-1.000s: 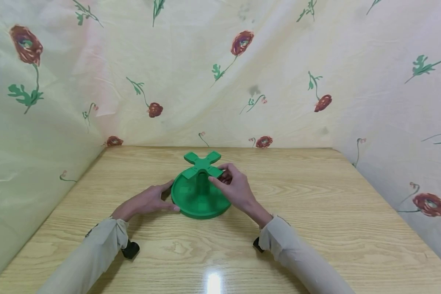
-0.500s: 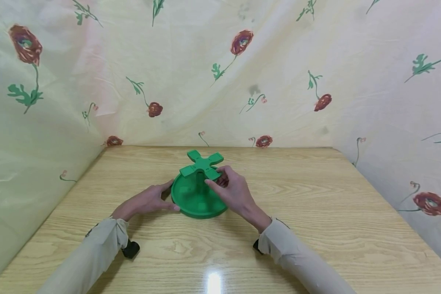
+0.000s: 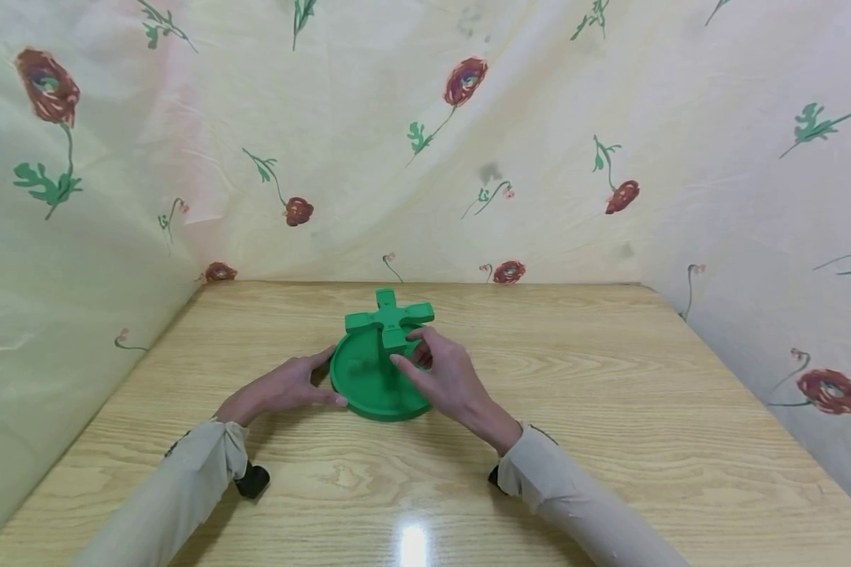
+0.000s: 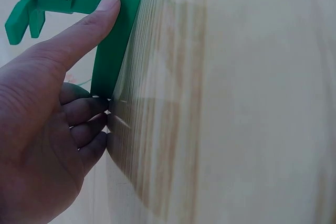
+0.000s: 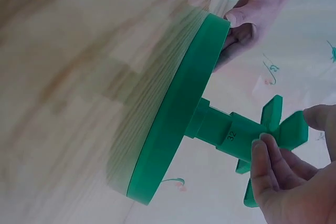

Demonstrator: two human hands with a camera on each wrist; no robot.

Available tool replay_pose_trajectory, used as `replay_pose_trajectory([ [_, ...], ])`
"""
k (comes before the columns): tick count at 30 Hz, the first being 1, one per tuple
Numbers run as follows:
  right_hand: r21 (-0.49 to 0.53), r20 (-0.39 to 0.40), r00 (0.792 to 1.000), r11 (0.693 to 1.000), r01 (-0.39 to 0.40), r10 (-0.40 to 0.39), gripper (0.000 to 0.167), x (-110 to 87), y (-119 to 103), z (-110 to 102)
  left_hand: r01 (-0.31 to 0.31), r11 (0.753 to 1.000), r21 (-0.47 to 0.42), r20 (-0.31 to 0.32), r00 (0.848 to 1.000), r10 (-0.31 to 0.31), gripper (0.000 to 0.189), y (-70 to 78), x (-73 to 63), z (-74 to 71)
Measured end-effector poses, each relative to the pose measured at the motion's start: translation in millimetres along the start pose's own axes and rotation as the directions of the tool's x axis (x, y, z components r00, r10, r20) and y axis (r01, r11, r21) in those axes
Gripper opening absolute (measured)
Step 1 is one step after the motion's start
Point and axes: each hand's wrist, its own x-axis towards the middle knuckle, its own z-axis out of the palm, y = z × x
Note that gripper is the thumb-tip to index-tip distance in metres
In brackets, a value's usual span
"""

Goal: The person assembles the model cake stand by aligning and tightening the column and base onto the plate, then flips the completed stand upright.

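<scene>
A green round dish with a raised rim [image 3: 369, 407] rests on the table, and a green post [image 5: 215, 125] stands up from it. On the post sits a green cross-shaped top [image 3: 390, 316]; one arm points toward me. My right hand [image 3: 450, 378] pinches that front arm between thumb and fingers. My left hand [image 3: 291, 384] holds the dish's left edge, thumb toward the front and fingers farther back. In the left wrist view the left thumb [image 4: 107, 3] presses on the rim. The number 32 shows on the post in the right wrist view.
Everything stands on a light wooden table [image 3: 610, 394]. Flower-printed cloth [image 3: 553, 118] hangs behind it and along both sides. A black wrist device [image 3: 253, 481] hangs under the left sleeve, another [image 3: 495, 479] under the right.
The cross-shaped top has turned clockwise as seen from above, from diagonal arms to one arm facing me. My right hand has moved slightly left with it. The left hand and dish stay put.
</scene>
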Motion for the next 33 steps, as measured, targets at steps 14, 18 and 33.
replay_pose_trajectory([
  [14,0.075,-0.085,0.996,0.997,0.029,-0.023,0.027,11.8,20.5,-14.1,-0.011,1.000,-0.010,0.001,1.000,0.011,0.108,-2.1,0.6,-0.1],
  [18,0.083,-0.024,0.998,0.995,-0.052,0.054,0.044,16.5,28.1,-14.9,-0.010,1.000,-0.005,0.001,1.000,0.010,0.109,-1.8,0.5,-0.3],
  [33,0.079,-0.007,0.998,0.995,-0.063,0.064,0.031,19.4,34.6,-14.7,-0.001,1.000,0.010,0.007,1.000,0.001,0.109,-1.1,-0.8,0.0],
])
